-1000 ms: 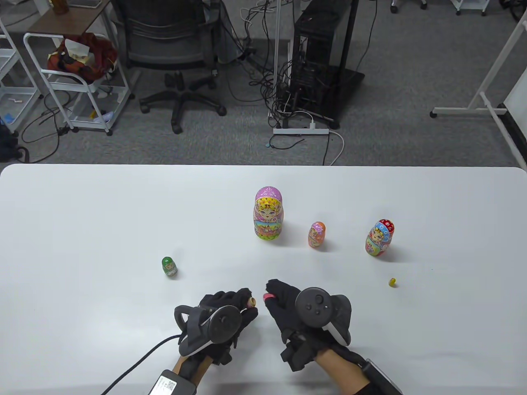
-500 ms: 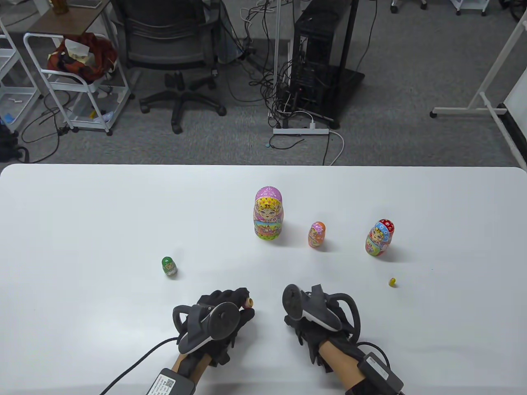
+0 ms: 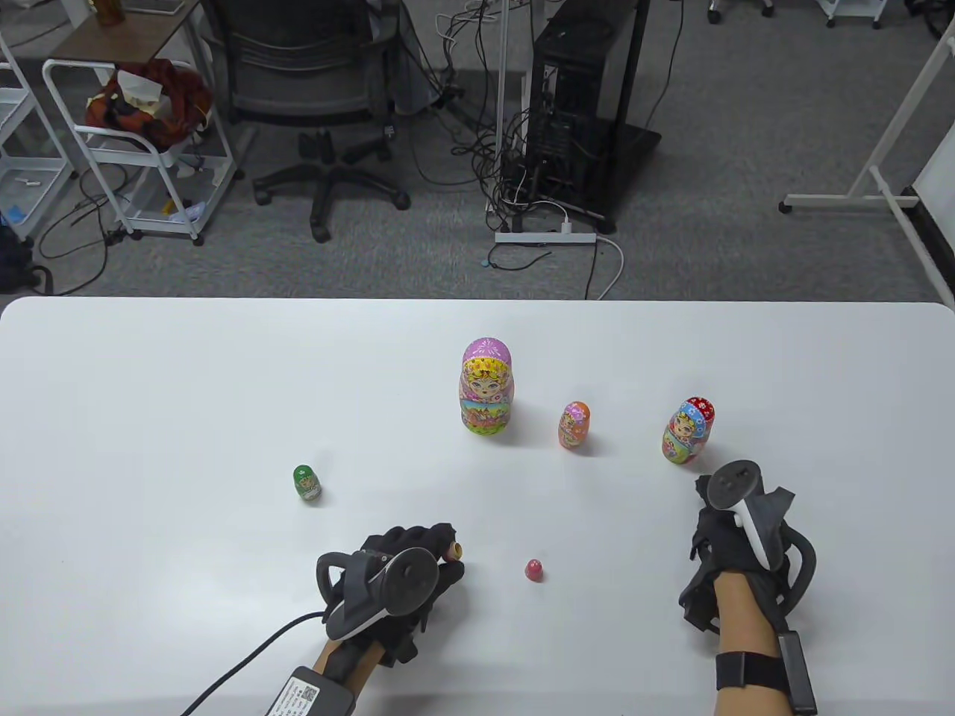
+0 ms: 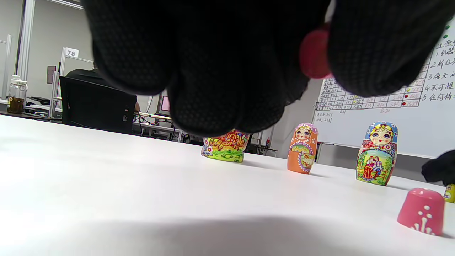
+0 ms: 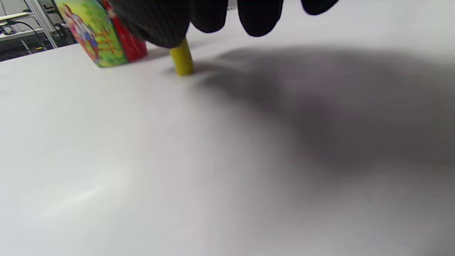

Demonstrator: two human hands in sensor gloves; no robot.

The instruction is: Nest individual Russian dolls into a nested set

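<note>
Now the left hand [image 3: 406,578] pinches the pink doll's open bottom half [image 3: 452,551], ready to be filled; its top [image 3: 533,570] waits near the table's [image 3: 149,388] front edge. Toward the right edge, right hand [image 3: 735,533] fingertips [image 5: 161,35] touch the tiny yellow doll [image 5: 182,58]; grip unclear.
</note>
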